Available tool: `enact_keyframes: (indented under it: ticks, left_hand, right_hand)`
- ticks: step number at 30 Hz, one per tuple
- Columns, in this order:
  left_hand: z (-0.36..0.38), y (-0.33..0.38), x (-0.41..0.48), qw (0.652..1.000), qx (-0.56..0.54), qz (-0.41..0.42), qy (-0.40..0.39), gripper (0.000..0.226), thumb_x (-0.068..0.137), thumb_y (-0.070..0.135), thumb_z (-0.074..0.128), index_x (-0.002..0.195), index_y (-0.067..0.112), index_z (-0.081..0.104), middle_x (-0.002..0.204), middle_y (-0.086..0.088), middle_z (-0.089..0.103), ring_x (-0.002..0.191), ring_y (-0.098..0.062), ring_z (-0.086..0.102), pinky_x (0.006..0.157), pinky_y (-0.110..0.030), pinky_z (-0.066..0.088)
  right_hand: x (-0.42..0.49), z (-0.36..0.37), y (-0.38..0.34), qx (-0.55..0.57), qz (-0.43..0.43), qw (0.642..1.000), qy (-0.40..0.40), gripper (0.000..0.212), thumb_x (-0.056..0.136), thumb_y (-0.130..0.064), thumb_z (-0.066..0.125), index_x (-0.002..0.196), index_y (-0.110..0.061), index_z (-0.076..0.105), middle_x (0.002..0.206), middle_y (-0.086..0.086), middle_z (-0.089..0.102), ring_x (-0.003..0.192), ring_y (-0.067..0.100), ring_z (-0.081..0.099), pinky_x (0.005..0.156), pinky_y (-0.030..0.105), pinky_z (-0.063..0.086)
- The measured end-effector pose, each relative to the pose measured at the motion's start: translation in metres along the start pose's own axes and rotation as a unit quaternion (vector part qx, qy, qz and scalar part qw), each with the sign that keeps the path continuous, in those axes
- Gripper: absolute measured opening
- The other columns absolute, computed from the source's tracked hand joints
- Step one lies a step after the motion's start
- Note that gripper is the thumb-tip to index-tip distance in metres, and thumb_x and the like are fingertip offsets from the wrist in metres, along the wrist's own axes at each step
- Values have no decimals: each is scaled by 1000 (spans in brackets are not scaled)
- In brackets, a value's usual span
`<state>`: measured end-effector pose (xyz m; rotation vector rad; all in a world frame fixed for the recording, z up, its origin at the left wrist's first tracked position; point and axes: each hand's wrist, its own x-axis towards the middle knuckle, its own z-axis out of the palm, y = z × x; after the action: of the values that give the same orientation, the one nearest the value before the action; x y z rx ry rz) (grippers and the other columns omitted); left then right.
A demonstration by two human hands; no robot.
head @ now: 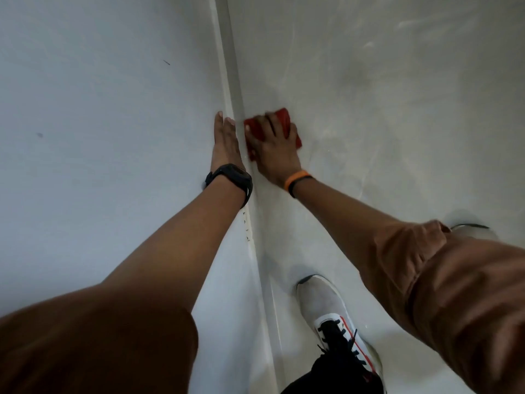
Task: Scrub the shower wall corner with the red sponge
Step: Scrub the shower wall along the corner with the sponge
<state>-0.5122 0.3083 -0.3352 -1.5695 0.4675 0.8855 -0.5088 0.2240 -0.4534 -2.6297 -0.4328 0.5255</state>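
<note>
Red sponge [279, 129] sits flat against the right-hand wall [383, 81], just beside the vertical corner seam [237, 89], approx mid-frame. Right hand [274, 150] is spread over it w/ fingers [271, 123] splayed across the red surface, palm pressing it to the wall; sponge edges show above the fingertips, at the corner side and at the right of the hand. The hand and sponge look a bit blurred. Orange wristband [295, 180] w/ a dark band next to it on the right wrist; rolled brown sleeve [412, 251] further down the arm. Left hand [225, 140] lies flat and open, fingers together and straight, on the left wall [99, 109] right at the corner trim, holding nothing; it's just across the seam from the sponge. Black watch [234, 180] on the left wrist. A few small dark specks on the seam below the watch, plus a couple of marks on the left wall. Lower down, a grey and white sneaker [335, 317] w/ black laces stands on the shower floor [412, 365] near the corner.
</note>
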Motion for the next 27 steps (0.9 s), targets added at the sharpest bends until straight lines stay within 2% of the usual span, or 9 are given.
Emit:
enact_keyframes:
  ticks: [4, 8, 11, 16, 19, 23, 27]
  left_hand:
    - [-3, -4, -4, 1000, -2, 2, 2, 109, 96, 70, 55, 163, 4, 1, 166, -28, -4, 154, -46, -6, 116, -73, -6]
    - [-3, -9, -4, 1000, -6, 12, 7, 102, 99, 75, 39, 163, 5, 1, 167, -25, -4, 155, -42, -5, 119, -69, -4]
    - [-4, -7, -5, 1000, 0, 8, 4, 102, 100, 74, 39, 163, 5, 0, 167, -26, -4, 155, -43, -6, 119, -69, -5]
    - [-3, -3, -6, 1000, 6, 3, 6, 107, 95, 78, 42, 163, 7, 1, 167, -27, -3, 154, -46, -6, 118, -73, -5]
    - [-3, -4, -5, 1000, 10, 4, 4, 111, 93, 82, 42, 164, 7, 2, 167, -27, -4, 154, -46, -7, 117, -73, -6]
    - [-5, -10, -8, 1000, -1, 9, 2, 113, 91, 86, 36, 163, 7, -1, 167, -26, -4, 155, -44, -6, 119, -71, -5]
    - [-11, -17, -21, 999, -1, 29, -16, 130, 78, 99, 31, 161, 6, -9, 168, -23, -6, 156, -40, -7, 117, -74, -5]
  right_hand:
    - [-97, 39, -8, 10, -37, 999, -2, 68, 83, -27, 63, 147, -22, 42, 154, 13, 37, 147, 40, 27, 108, 71, 30]
    - [-148, 65, -7, -4, -82, 996, -39, 71, 86, -32, 68, 150, -21, 38, 156, 11, 32, 148, 39, 24, 108, 71, 33]
    - [-127, 60, 3, -30, -115, 992, -30, 66, 93, -32, 64, 151, -20, 35, 156, 14, 35, 146, 42, 29, 107, 71, 35]
    - [-22, 19, -1, -7, -15, 1000, 13, 60, 98, -25, 50, 154, -20, 30, 160, 17, 30, 147, 44, 25, 111, 68, 28]
    - [22, -1, 2, -28, 0, 999, 25, 54, 101, -25, 46, 153, -17, 34, 158, 16, 33, 142, 43, 31, 109, 64, 31]
    - [14, 0, 0, -27, -4, 999, 38, 51, 101, -24, 46, 151, -15, 37, 152, 16, 41, 131, 42, 42, 107, 56, 36]
    - [-43, 13, -12, 4, -6, 1000, 5, 51, 97, -21, 48, 148, -15, 42, 149, 16, 44, 125, 45, 44, 100, 54, 40]
